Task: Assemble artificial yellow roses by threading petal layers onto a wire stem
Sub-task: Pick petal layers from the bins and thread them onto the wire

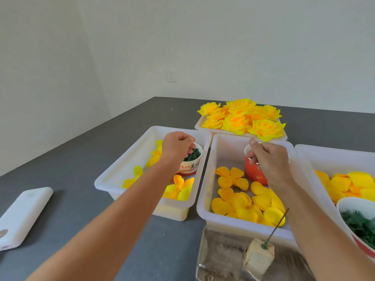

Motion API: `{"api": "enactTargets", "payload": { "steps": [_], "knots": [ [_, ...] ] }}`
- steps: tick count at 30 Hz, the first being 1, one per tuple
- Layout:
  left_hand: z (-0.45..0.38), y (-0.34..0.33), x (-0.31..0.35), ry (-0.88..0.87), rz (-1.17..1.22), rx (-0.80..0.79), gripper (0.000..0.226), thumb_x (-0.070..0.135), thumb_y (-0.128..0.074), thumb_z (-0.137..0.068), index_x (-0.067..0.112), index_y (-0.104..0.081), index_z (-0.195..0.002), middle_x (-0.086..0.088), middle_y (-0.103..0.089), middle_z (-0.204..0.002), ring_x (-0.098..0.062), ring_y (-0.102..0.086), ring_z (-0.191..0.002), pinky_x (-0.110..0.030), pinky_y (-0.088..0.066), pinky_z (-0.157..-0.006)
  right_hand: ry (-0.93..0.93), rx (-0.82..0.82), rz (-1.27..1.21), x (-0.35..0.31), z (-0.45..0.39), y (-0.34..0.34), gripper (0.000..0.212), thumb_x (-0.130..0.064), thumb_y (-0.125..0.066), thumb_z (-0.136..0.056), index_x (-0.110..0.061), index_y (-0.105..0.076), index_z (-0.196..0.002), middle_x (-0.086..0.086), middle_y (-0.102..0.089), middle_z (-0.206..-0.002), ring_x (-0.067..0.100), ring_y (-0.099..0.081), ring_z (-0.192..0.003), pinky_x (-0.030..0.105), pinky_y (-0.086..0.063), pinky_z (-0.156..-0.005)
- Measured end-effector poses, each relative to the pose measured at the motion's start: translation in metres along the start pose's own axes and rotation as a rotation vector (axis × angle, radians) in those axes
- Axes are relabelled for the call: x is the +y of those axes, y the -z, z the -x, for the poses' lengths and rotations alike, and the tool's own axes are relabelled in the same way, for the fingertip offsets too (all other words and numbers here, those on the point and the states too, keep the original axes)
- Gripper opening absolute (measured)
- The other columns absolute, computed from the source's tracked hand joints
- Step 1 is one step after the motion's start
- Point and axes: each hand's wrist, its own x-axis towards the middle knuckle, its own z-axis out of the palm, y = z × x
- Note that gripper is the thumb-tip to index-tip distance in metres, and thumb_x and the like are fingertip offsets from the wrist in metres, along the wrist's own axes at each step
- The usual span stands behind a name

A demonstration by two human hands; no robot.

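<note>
My left hand [176, 149] reaches into a paper cup [191, 166] of dark green pieces [193, 156] in the left bin [121, 169], its fingertips curled down among the pieces. My right hand [267, 159] hovers over a red cup [254, 175] in the middle bin [219, 151] and its curled fingers pinch a small dark piece at the cup's mouth. Loose yellow-orange petal layers [243, 203] lie in the middle bin. A green wire stem [278, 226] stands tilted in a foam block [258, 257] near the front edge.
Finished yellow roses [241, 118] fill a tray at the back. The left bin holds more petals [178, 189]. A right bin [304, 151] holds petals [349, 185] and a bowl of green pieces [361, 222]. A white power bank [22, 216] lies at the left on the grey table [81, 230].
</note>
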Motion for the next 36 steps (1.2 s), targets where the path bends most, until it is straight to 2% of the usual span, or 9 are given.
{"api": "enactTargets", "payload": {
  "steps": [2, 5, 9, 14, 18, 21, 27, 32, 36],
  "knots": [
    [-0.004, 0.012, -0.01, -0.032, -0.13, 0.023, 0.017, 0.006, -0.059, -0.085, 0.013, -0.066, -0.072, 0.002, -0.063, -0.061, -0.005, -0.056, -0.049, -0.017, -0.047, -0.049, 0.006, -0.015, 0.027, 0.004, -0.002, 0.003, 0.041, -0.034, -0.053, -0.094, -0.012, -0.067, -0.062, -0.002, -0.061, -0.05, 0.0, -0.054, -0.045, 0.023, -0.04, -0.059],
    [-0.009, 0.028, -0.023, -0.105, -0.424, 0.036, 0.008, 0.006, -0.063, -0.081, 0.007, -0.069, -0.076, -0.004, -0.063, -0.066, -0.019, -0.06, -0.063, -0.03, -0.052, -0.065, -0.008, -0.018, 0.082, 0.008, -0.002, 0.004, 0.042, -0.036, -0.053, -0.094, -0.015, -0.066, -0.059, -0.006, -0.059, -0.047, -0.003, -0.054, -0.045, 0.016, -0.039, -0.054],
    [-0.012, 0.044, -0.038, -0.09, -0.863, -0.062, 0.004, 0.012, -0.07, -0.076, 0.011, -0.072, -0.079, -0.005, -0.067, -0.085, -0.024, -0.062, -0.084, -0.029, -0.046, -0.067, -0.016, -0.059, 0.148, 0.009, 0.001, 0.002, 0.044, -0.037, -0.053, -0.093, -0.016, -0.065, -0.057, 0.0, -0.062, -0.053, 0.007, -0.056, -0.048, 0.018, -0.039, -0.058],
    [-0.014, 0.05, -0.046, -0.07, -1.165, -0.335, 0.033, 0.037, -0.077, -0.071, 0.011, -0.072, -0.091, -0.005, -0.067, -0.097, -0.017, -0.056, -0.084, -0.026, -0.042, -0.068, 0.014, -0.129, 0.141, 0.007, 0.004, 0.0, 0.042, -0.035, -0.054, -0.093, -0.011, -0.067, -0.061, 0.005, -0.064, -0.055, 0.011, -0.056, -0.051, 0.022, -0.043, -0.058],
    [-0.018, 0.036, -0.053, -0.071, -1.225, -0.365, 0.03, 0.035, -0.077, -0.072, 0.011, -0.063, -0.084, -0.007, -0.069, -0.096, -0.021, -0.063, -0.09, -0.026, -0.044, -0.065, 0.054, -0.214, 0.134, 0.004, 0.007, -0.005, 0.04, -0.031, -0.057, -0.092, -0.009, -0.068, -0.061, 0.005, -0.063, -0.052, 0.006, -0.056, -0.046, 0.018, -0.043, -0.052],
    [-0.023, 0.03, -0.051, -0.079, -1.298, -0.312, 0.032, 0.031, -0.072, -0.077, 0.012, -0.063, -0.101, -0.004, -0.065, -0.097, -0.021, -0.062, -0.092, -0.028, -0.046, -0.066, 0.08, -0.275, 0.101, 0.001, 0.011, -0.008, 0.039, -0.028, -0.058, -0.092, -0.012, -0.067, -0.058, 0.003, -0.062, -0.049, 0.002, -0.053, -0.043, 0.01, -0.04, -0.047],
    [-0.033, 0.039, -0.048, -0.122, -1.303, -0.227, 0.013, 0.015, -0.052, -0.09, 0.011, -0.063, -0.095, -0.007, -0.064, -0.098, -0.022, -0.058, -0.083, -0.029, -0.047, -0.068, 0.095, -0.415, 0.042, -0.022, 0.005, -0.017, 0.036, -0.029, -0.057, -0.092, -0.012, -0.069, -0.063, 0.0, -0.064, -0.053, 0.002, -0.055, -0.047, 0.014, -0.043, -0.046],
    [-0.039, 0.059, -0.039, -0.107, -1.189, -0.35, 0.018, 0.013, -0.065, -0.081, 0.005, -0.071, -0.096, -0.011, -0.07, -0.095, -0.019, -0.06, -0.075, -0.027, -0.049, -0.064, 0.19, -0.524, -0.015, -0.06, -0.011, -0.041, 0.033, -0.027, -0.059, -0.091, -0.013, -0.07, -0.063, 0.001, -0.069, -0.061, 0.001, -0.06, -0.052, 0.012, -0.044, -0.047],
    [-0.042, 0.071, -0.028, -0.17, -1.123, -0.352, 0.023, 0.019, -0.072, -0.078, 0.009, -0.073, -0.1, -0.006, -0.069, -0.098, -0.019, -0.062, -0.085, -0.026, -0.048, -0.072, 0.143, -0.573, -0.089, -0.061, -0.014, -0.059, 0.031, -0.028, -0.06, -0.09, -0.013, -0.07, -0.065, 0.004, -0.071, -0.068, 0.006, -0.063, -0.058, 0.015, -0.046, -0.051]
  ]
}}
